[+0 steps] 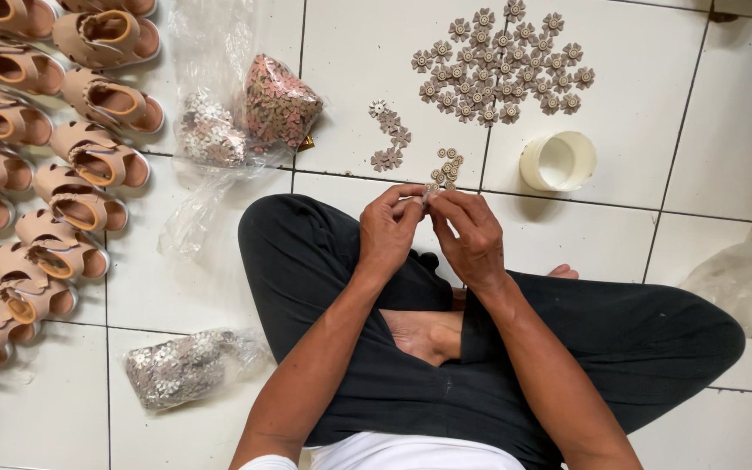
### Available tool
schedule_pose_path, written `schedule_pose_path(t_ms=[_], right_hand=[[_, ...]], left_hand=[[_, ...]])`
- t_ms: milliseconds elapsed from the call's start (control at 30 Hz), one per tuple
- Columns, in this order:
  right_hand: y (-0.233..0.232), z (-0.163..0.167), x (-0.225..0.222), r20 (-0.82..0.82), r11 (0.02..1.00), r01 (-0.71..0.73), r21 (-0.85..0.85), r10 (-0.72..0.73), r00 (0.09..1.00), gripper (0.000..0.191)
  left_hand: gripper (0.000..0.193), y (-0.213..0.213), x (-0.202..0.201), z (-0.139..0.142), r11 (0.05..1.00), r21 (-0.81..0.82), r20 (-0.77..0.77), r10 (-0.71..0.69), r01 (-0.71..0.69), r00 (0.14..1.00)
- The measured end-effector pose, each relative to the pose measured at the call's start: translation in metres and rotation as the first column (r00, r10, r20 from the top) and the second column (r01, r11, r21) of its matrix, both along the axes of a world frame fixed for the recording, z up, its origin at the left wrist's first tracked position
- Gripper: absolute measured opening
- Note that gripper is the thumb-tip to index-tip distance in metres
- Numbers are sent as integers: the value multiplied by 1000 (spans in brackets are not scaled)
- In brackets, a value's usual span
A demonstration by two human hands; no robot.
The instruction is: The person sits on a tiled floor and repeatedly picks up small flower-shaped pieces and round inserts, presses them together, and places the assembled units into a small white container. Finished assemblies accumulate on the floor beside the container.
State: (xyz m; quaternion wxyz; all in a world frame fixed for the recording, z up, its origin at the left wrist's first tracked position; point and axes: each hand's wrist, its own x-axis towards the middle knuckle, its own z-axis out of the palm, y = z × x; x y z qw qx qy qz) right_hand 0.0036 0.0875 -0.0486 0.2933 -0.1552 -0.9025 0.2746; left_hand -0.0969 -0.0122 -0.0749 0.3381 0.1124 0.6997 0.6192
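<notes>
Pinched between both my left hand (391, 228) and right hand (470, 233), a small flower piece (429, 191) sits directly below the loose flower cluster (447, 165), equally near each hand.

We take the round white plastic cup (557, 161) as our mark: beyond it lies the cluster of brown flower-shaped pieces (500, 65), left of it the small loose flower pieces (391, 135), farther left the clear plastic bags of flowers (250, 117), and farthest left the rows of tan sandals (45, 157).
</notes>
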Motion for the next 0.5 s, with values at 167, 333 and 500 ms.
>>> schedule_pose_path(t_ms=[167, 333, 500], right_hand=[[1, -1, 0, 12, 999, -11, 41, 11, 1000, 35], [1, 0, 1, 26, 998, -20, 67, 19, 999, 35], [2, -1, 1, 31, 996, -32, 80, 29, 999, 35]], left_hand=[[21, -1, -2, -1, 1000, -6, 35, -9, 9, 999], [21, -1, -2, 1, 999, -27, 20, -22, 22, 1000], [21, -1, -3, 3, 1000, -2, -1, -29, 29, 1000]])
